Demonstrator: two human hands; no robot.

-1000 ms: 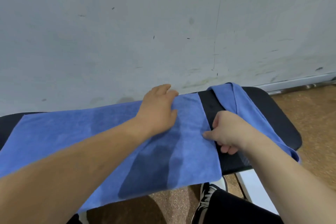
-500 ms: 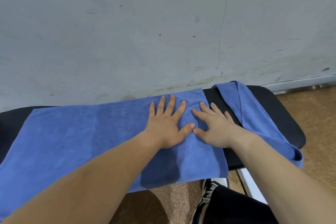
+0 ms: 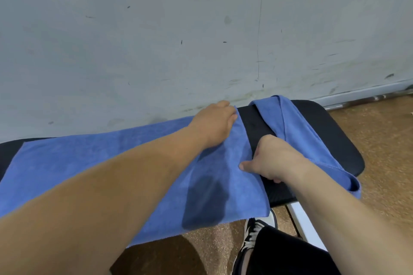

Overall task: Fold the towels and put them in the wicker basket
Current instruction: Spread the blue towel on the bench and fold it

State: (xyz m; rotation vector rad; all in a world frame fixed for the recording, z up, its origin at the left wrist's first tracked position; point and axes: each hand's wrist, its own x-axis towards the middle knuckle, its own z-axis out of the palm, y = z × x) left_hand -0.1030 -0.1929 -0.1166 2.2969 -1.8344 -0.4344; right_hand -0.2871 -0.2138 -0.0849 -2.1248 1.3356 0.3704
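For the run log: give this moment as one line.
phase: folding | left hand: grips blue towel far right corner | right hand: pinches its right edge | second towel: bunched on bench

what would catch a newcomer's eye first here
A big blue towel lies spread along the black bench, its near edge hanging over. The left hand and right hand grip its right edge. A second blue towel lies draped over the bench's right end.
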